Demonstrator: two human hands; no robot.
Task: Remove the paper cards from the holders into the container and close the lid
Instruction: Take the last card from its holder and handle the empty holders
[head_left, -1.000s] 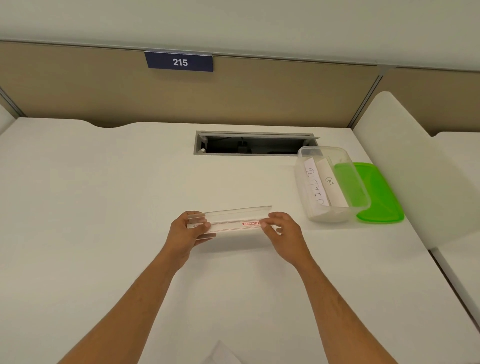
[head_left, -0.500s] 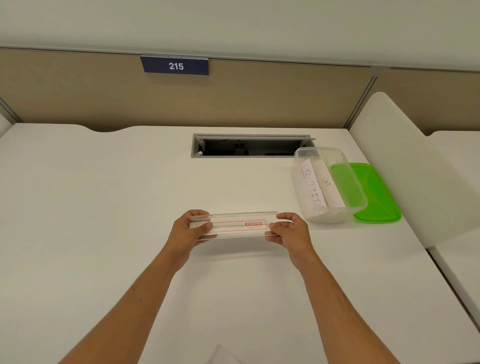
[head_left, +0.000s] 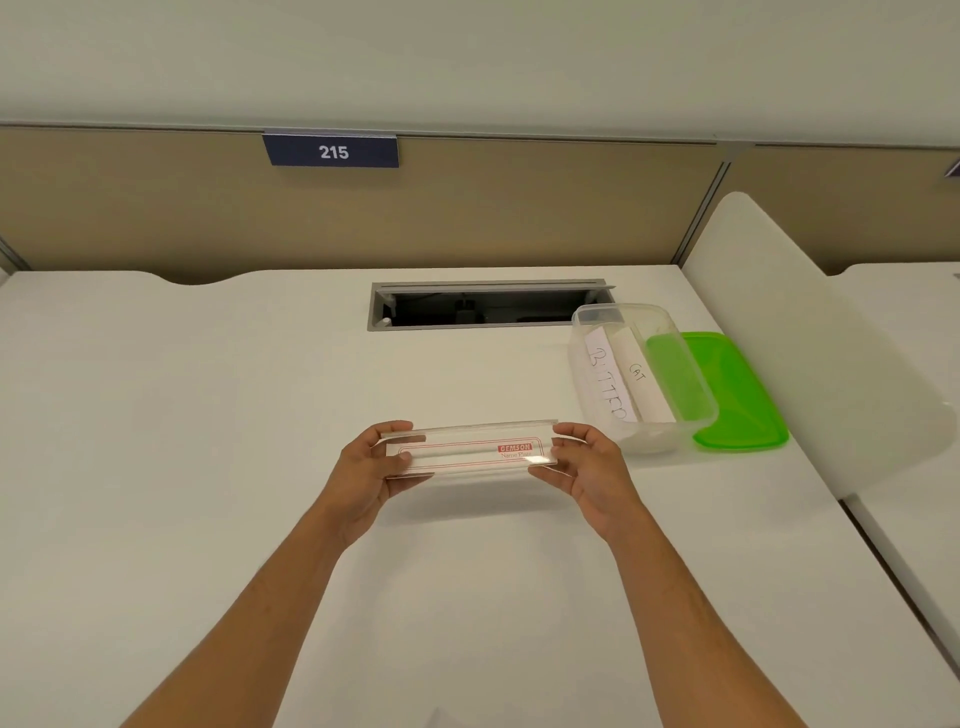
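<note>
Left hand (head_left: 366, 467), right hand (head_left: 589, 467) grip clear holder (head_left: 470, 449) ends.

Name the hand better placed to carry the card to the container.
Right, probably. The right hand grips the holder at the end nearest the open container. The left hand holds the far end and would have to cross over.

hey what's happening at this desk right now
A person holds a clear name-plate holder above the white desk, left hand and right hand gripping its two ends. A printed card is inside it. To the right, the open clear container holds two handwritten cards, with its green lid lying beside it.
</note>
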